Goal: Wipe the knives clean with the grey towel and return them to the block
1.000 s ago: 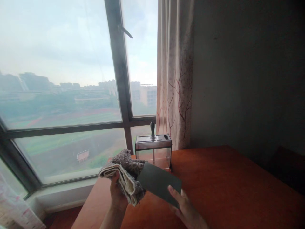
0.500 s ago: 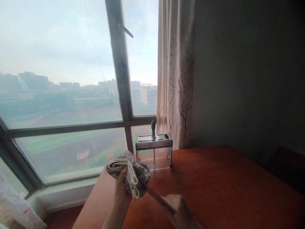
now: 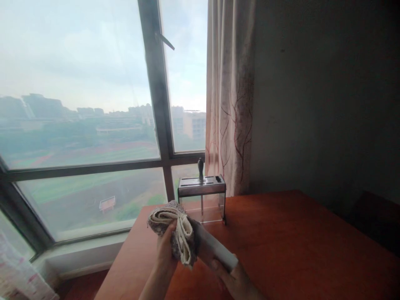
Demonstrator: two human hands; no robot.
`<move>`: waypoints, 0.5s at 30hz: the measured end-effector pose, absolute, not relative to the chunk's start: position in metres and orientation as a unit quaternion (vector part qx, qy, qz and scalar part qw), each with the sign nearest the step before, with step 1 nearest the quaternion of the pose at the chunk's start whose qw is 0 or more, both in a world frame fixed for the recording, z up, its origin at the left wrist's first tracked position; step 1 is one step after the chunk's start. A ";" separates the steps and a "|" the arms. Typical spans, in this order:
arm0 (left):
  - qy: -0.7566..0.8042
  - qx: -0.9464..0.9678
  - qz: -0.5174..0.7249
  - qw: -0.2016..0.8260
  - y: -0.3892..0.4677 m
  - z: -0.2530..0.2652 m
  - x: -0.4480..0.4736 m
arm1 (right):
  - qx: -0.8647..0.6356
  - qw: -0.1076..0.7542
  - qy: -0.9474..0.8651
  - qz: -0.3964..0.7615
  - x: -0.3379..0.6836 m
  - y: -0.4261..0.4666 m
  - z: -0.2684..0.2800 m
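My left hand (image 3: 167, 250) is closed round a folded grey and cream cloth (image 3: 185, 235), thumb on top. The cloth wraps the far end of a knife (image 3: 217, 246), whose broad, flat grey blade slants down to the right. My right hand (image 3: 234, 278) grips the knife at its near end; the handle is hidden in the fingers. Both hands are above the reddish-brown table (image 3: 290, 241). Behind the cloth stands a knife holder (image 3: 202, 187) with a metal top and clear walls. A dark-handled sharpening steel (image 3: 200, 168) stands upright in it.
A large window with a dark frame (image 3: 93, 168) fills the left side. The pale curtain (image 3: 231, 104) hangs behind the table, beside a dark wall (image 3: 312, 104). A low white sill (image 3: 84, 256) runs along the left. Part of another curtain (image 3: 21, 266) shows at the lower left.
The knife has turned from edge-on so its flat side shows. My left hand and the cloth have shifted slightly right and down. The knife holder has stayed put.
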State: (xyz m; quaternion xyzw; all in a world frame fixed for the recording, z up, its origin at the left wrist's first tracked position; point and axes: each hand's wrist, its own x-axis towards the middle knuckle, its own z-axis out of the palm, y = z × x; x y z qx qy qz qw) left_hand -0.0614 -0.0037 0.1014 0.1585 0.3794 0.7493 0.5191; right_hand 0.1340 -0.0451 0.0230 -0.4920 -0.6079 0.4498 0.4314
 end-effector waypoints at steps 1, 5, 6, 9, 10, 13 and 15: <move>0.375 0.162 0.751 0.518 -0.004 0.102 -0.063 | -0.490 0.426 -0.582 0.489 0.132 -0.045 0.023; 0.365 0.154 0.752 0.527 -0.002 0.108 -0.071 | -0.432 0.394 -0.547 0.599 0.129 -0.042 0.036; 0.365 0.148 0.755 0.524 -0.001 0.109 -0.074 | -0.418 0.384 -0.552 0.611 0.129 -0.042 0.041; 0.364 0.133 0.776 0.498 0.003 0.111 -0.088 | -0.403 0.366 -0.557 0.626 0.130 -0.041 0.051; 0.365 0.134 0.783 0.486 0.005 0.112 -0.093 | -0.411 0.373 -0.548 0.626 0.131 -0.042 0.052; 0.388 0.149 0.792 0.447 0.006 0.113 -0.102 | -0.454 0.414 -0.500 0.611 0.131 -0.043 0.053; 0.417 0.162 0.790 0.419 0.005 0.112 -0.104 | -0.476 0.443 -0.472 0.595 0.133 -0.044 0.054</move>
